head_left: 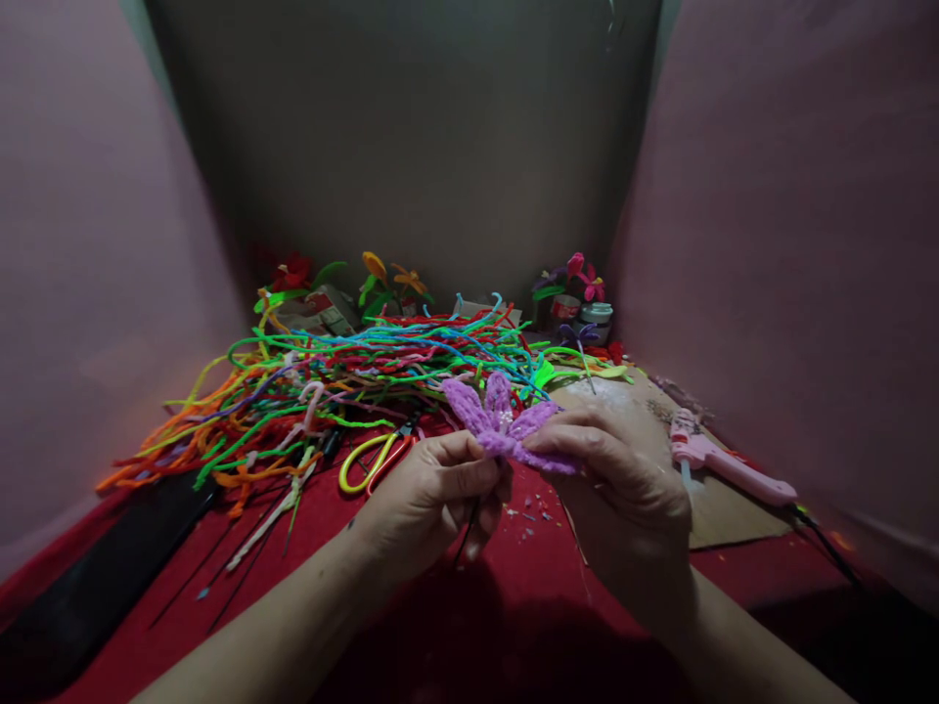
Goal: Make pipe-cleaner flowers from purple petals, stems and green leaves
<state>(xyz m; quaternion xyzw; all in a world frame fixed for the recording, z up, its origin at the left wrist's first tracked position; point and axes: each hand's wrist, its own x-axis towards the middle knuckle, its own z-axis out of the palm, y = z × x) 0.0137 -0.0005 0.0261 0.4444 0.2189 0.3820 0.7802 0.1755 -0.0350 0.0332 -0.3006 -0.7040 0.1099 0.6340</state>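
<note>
A fuzzy purple flower (499, 416) with several spread petals is held up at the centre, above the red cloth. My left hand (432, 489) is closed round its base and the thin dark stem (468, 533) that points down below it. The thumb and fingers of my right hand (616, 469) pinch a lower right petal. Beside my left hand, scissors (365, 463) with yellow and red handles lie on the cloth. Small scraps (529, 513) are scattered on the cloth beneath the flower.
Colourful fuzzy stems (381, 357) are heaped behind my hands. A pink glue gun (734, 469) rests on a cardboard sheet (723, 518) at right. Finished flowers (407, 279) and a jar (596, 315) stand at the back. A long black object (110, 577) lies at left.
</note>
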